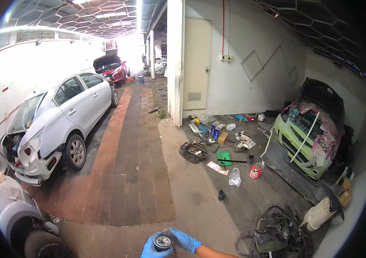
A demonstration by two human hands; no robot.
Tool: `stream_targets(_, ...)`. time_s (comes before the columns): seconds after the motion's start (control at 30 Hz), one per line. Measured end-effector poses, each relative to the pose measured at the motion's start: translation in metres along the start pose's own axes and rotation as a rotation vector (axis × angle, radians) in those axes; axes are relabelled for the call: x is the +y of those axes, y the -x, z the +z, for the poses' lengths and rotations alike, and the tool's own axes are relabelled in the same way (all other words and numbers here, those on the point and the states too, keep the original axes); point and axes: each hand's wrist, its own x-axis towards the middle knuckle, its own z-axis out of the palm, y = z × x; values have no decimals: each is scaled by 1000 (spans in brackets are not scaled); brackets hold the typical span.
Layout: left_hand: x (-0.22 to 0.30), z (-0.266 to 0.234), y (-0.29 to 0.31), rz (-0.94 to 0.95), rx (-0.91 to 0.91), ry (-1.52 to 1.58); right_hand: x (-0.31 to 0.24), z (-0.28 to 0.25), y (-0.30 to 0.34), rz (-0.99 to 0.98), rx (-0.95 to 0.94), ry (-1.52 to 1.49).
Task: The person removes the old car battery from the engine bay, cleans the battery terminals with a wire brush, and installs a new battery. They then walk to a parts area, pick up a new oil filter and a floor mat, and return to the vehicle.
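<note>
At the lower edge of the head view, my left hand (152, 250), in a blue glove, is closed around a black oil filter (162, 243). Its round metal end faces up, with a hole in the middle. My right hand (186, 241), gloved in blue too, comes in from the right against the filter's side. Its fingers are bent and pressed together. A dark grey-brown patch lies between those fingers and the filter; whether it is a rag or grime I cannot tell. The undersides of both hands are hidden.
To the left stand a silver car (69, 112) and a vehicle's front wheel (45, 245). On the right are a green car (297, 148) with its bonnet raised, a red can (256, 170), a green case (224, 158) and a heap of black parts (277, 232). Scattered tools lie beyond.
</note>
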Motion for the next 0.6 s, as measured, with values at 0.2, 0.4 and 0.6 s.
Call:
stream_targets(0.2, -32, -66, -224, -203, -70, -179, -118, -64, -155, 98, 21, -140)
stream_targets(0.4, -18, -94, -468, -316, -576, -167, -283, -152, -250, 51, 5, -356)
stream_targets(0.6, -46, -81, -695, -164, -729, -173, -408, -272, -380, 27, 59, -369)
